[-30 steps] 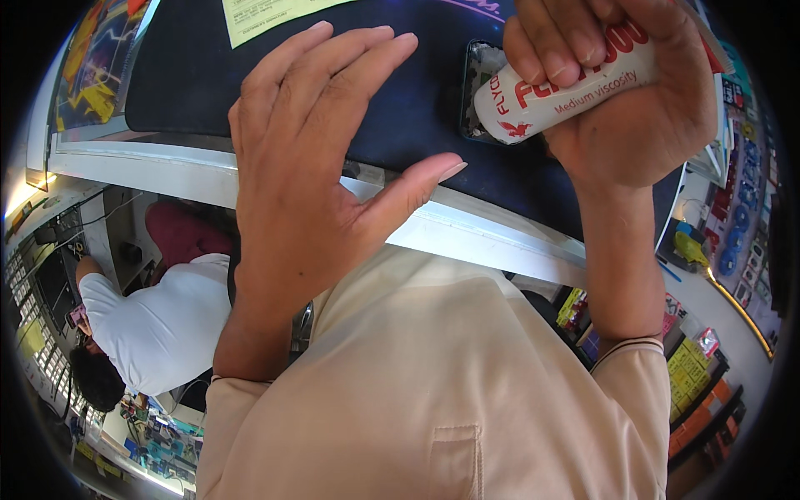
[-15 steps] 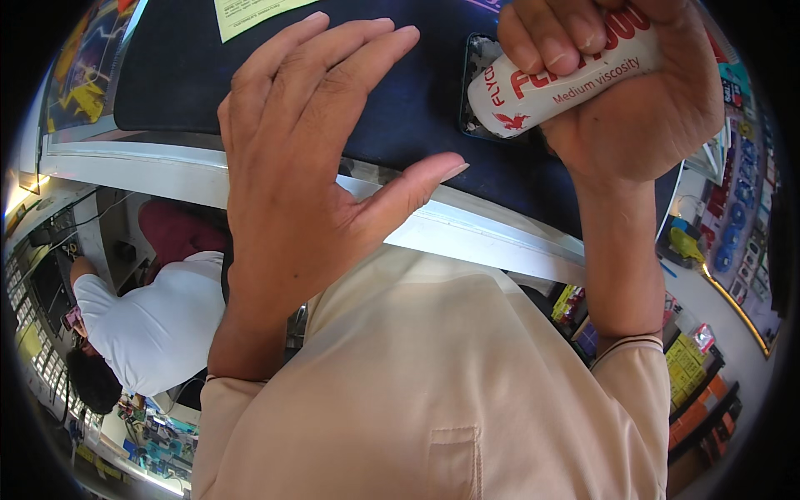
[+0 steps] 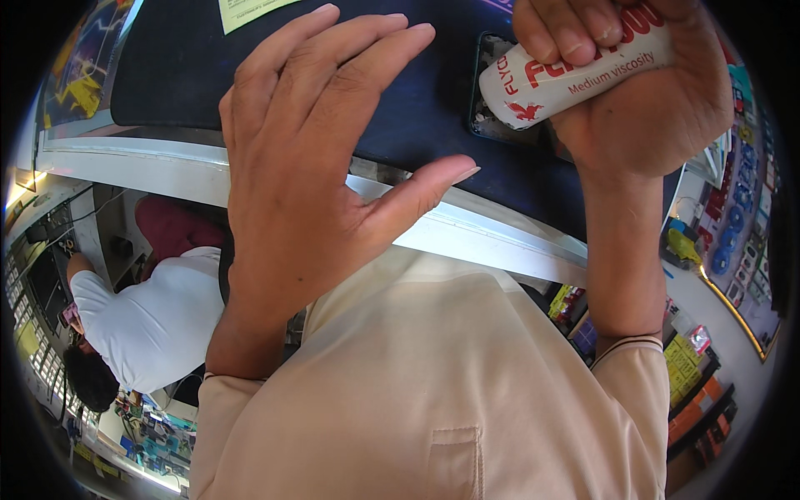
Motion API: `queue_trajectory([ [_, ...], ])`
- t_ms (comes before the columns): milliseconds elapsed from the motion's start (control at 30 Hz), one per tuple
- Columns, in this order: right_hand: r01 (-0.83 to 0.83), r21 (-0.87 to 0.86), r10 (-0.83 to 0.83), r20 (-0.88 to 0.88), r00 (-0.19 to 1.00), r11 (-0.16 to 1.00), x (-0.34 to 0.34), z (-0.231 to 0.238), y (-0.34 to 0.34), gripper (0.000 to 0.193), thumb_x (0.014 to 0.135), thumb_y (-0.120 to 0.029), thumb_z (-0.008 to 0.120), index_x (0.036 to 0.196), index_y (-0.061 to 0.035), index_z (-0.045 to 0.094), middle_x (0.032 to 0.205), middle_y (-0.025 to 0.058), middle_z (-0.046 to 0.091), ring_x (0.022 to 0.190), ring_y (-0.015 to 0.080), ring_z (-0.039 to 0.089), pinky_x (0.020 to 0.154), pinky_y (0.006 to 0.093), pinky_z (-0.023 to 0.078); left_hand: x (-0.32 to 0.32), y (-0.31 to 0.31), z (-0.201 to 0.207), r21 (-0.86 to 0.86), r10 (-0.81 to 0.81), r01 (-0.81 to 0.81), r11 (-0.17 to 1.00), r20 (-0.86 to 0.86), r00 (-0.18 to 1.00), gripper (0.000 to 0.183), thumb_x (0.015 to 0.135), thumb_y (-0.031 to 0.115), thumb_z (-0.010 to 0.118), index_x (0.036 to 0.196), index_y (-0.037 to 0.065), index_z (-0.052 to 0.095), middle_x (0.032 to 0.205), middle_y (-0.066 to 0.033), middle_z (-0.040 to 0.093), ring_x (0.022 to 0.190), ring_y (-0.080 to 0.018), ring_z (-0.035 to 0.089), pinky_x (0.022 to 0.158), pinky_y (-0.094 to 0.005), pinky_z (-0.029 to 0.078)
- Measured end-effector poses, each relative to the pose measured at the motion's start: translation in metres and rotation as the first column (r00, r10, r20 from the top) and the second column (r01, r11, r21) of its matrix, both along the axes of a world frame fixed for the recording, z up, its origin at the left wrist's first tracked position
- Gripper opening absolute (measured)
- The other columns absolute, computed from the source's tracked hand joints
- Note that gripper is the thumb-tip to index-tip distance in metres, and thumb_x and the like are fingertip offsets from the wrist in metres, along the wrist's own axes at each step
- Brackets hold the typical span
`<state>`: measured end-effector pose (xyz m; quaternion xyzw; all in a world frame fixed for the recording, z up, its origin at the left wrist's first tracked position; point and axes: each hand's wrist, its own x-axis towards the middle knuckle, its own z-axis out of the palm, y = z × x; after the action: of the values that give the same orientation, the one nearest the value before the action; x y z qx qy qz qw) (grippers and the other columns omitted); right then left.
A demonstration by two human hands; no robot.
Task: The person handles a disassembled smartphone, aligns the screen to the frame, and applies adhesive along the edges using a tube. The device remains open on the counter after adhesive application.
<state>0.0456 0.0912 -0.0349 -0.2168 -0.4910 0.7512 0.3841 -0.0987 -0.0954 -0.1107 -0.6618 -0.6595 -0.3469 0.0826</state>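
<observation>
My right hand [image 3: 658, 125] is wrapped around a white glue tube [image 3: 583, 83] with red print, its rounded end pointing down and left. Beneath that end lies a dark, phone-shaped frame [image 3: 477, 125] with a blue-green edge and a patchy grey inside. The tube and my hand hide most of it, and the tube's far end is out of sight in my grip. My left hand [image 3: 304, 158] is held over the near edge of the dark mat [image 3: 417, 117], palm down. Its fingers are stretched out, the thumb is spread, and nothing is in it.
A yellow-green paper [image 3: 250, 10] lies at the mat's far side. The table's white front edge [image 3: 483, 229] runs in front of me. To the left, a person in a white shirt [image 3: 154, 325] bends over. Several packaged goods [image 3: 737, 200] line the right side.
Both hands have shifted slightly to the right, the tube still in my right hand. The phone-shaped frame also appears a little farther right. My left hand keeps its spread pose.
</observation>
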Motion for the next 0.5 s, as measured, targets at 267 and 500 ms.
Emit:
queue_trajectory([
  [267,0.012,0.001,-0.012,0.007,1.000,1.000,-0.0005,0.0016,0.0011,0.035,0.104,-0.031,0.053,0.075,-0.0129,0.046,0.057,0.0004,0.045,0.044,0.0126,0.046,0.047,0.0292,0.047,0.0000,0.0024,-0.0011,0.014,0.004,-0.004,1.000,-0.003,1.000,0.077,0.071,0.028,0.095,0.142,0.011,0.069,0.143,-0.0050,0.069,0.140,-0.0349,0.054,0.119,-0.0460,0.038],
  [500,0.026,-0.002,-0.026,0.003,1.000,1.000,-0.0011,0.0012,0.0052,0.035,0.104,-0.031,0.053,0.076,-0.0127,0.046,0.057,0.0005,0.045,0.045,0.0128,0.046,0.048,0.0295,0.047,-0.0026,0.0019,-0.0027,0.018,0.000,0.000,1.000,-0.025,1.000,0.077,0.071,0.030,0.095,0.141,0.012,0.070,0.143,-0.0048,0.069,0.140,-0.0347,0.055,0.119,-0.0457,0.038],
])
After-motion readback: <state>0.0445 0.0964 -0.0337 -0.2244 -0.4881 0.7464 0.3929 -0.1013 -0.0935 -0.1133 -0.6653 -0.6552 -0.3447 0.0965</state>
